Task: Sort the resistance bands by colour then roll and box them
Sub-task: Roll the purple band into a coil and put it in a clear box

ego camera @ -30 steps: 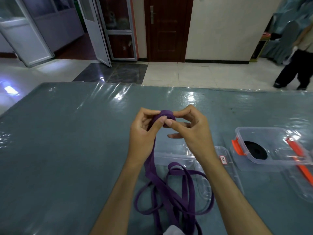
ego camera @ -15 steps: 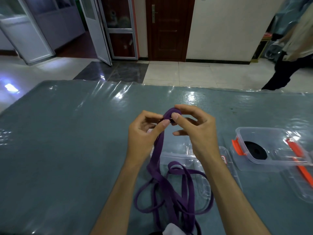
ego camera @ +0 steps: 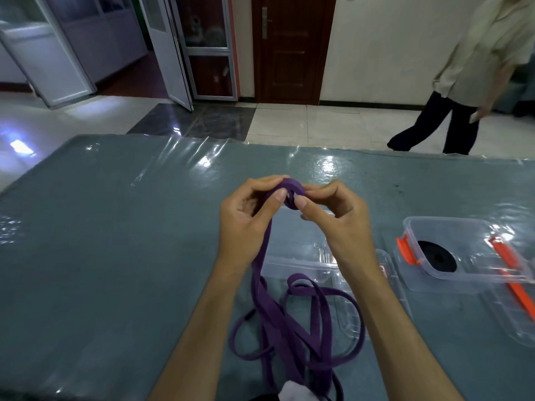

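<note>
no text can be read anywhere. a small white and red label (ego camera: 382, 268) sits on the rim of the clear plastic box (ego camera: 388, 280) under the right forearm, but its print is too small and blurred to make out.

The resistance band (ego camera: 285, 319) is solid purple. A black rolled band (ego camera: 437, 257) sits in a clear box (ego camera: 434, 227) with orange clips (ego camera: 404, 250). The table cover (ego camera: 101, 256) is plain grey-green, perhaps under glossy film. The door (ego camera: 292, 47) is dark brown.
</note>
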A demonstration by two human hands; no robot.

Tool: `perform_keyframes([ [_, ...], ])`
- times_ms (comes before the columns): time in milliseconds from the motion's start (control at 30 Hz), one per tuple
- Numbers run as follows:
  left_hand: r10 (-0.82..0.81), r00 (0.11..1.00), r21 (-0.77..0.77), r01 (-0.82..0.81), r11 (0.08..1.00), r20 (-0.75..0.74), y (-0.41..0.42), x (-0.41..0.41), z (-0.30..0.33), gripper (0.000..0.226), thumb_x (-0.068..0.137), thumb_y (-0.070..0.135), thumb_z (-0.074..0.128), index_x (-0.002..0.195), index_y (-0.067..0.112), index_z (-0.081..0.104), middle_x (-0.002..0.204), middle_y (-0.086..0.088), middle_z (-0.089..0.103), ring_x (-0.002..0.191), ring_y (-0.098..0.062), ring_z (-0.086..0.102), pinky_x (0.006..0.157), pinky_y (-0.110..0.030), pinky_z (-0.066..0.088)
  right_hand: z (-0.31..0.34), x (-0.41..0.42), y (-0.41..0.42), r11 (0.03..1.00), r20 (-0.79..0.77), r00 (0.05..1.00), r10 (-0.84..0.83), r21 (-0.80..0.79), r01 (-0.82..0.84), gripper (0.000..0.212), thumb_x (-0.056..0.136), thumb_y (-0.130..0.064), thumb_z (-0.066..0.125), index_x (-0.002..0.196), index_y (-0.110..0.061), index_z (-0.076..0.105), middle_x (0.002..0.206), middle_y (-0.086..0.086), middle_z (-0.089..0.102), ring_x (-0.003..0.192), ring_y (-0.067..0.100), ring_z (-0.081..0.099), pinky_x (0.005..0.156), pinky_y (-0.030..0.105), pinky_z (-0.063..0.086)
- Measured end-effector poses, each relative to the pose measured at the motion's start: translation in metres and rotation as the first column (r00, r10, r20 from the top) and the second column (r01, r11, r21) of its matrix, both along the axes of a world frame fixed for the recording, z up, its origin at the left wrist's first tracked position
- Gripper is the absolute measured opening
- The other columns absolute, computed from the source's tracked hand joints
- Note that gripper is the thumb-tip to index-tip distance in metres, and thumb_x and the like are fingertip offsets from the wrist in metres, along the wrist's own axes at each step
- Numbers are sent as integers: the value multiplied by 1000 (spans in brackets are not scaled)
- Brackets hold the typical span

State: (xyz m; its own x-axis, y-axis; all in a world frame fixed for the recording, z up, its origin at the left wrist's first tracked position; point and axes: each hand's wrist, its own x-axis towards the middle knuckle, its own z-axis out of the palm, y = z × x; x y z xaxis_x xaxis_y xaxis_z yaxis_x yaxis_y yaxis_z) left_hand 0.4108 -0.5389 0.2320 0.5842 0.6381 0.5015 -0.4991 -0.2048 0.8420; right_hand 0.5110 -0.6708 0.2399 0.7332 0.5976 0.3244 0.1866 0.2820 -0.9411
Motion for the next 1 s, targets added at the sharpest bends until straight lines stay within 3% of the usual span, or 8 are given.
perform_keyframes([
  [67, 11, 1000, 25, -11, 1000, 0, -4, 3, 0, 20, 100, 10, 70, 114, 23, 77, 123, -4, 77, 121, -25, 71, 102, -27, 54, 0, -1, -1, 999, -28, 999, -15, 35, 16, 22, 86, -15, 87, 93, -3, 70, 102, 11, 79, 99, 29, 77, 78, 41, 65],
  [133, 34, 999, 54, -32, 998, -35, -8, 6, 0, 22, 102, 16, 67, 119, 26, 77, 126, -2, 73, 124, -21, 68, 103, -24, 52, 2, -2, -2, 997, -42, 999, -23, 69, 26, 22, 84, -13, 88, 98, -7, 72, 99, 14, 78, 94, 33, 77, 79, 46, 66],
  [267, 43, 985, 91, -29, 995, -166, -7, 8, -1, 26, 106, 31, 61, 127, 41, 74, 120, 5, 70, 116, -13, 69, 97, -16, 51, 1, -5, -2, 998, -56, 998, -8, 69, 12, 30, 86, -11, 87, 112, -15, 73, 100, 14, 77, 88, 29, 77, 83, 48, 66],
  [500, 73, 995, -37, -75, 996, -71, -8, 5, -4, 21, 98, 19, 75, 112, 35, 77, 108, 4, 79, 104, -14, 76, 89, -19, 56, 1, -5, -1, 999, -134, 990, 48, 28, -44, 20, 85, -6, 85, 86, -16, 69, 99, 11, 78, 90, 34, 80, 74, 49, 67],
  [600, 116, 993, 10, -116, 993, -22, -11, 7, -9, 16, 98, 17, 75, 110, 27, 79, 110, -2, 77, 107, -22, 75, 91, -21, 57, 3, -1, 0, 999, -61, 998, 34, 8, -34, 24, 87, -10, 85, 106, -20, 73, 103, 6, 79, 86, 31, 80, 73, 42, 67],
  [700, 42, 999, 5, -42, 999, -30, -10, 8, -12, 18, 99, 16, 73, 114, 24, 79, 120, -5, 75, 117, -25, 72, 98, -24, 56, 2, 2, 0, 999, 4, 999, 34, 5, -34, 29, 92, -11, 81, 120, -18, 75, 111, 4, 79, 90, 30, 80, 79, 42, 66],
  [833, -71, 992, -15, 70, 997, -100, -1, 8, -15, 21, 99, 19, 74, 118, 27, 79, 120, -8, 75, 116, -28, 72, 99, -30, 57, -4, 4, -4, 999, -22, 999, 41, -2, -41, 19, 95, -3, 76, 112, -11, 73, 105, 4, 80, 91, 32, 80, 79, 42, 67],
  [1000, 35, 996, 29, -33, 999, -78, -10, 8, -18, 22, 96, 30, 78, 116, 39, 75, 116, 2, 77, 113, -23, 75, 96, -29, 59, 6, 9, -5, 1000, -28, 999, 20, -16, -20, 17, 84, -10, 85, 94, -7, 72, 92, 9, 79, 86, 28, 79, 73, 41, 67],
])
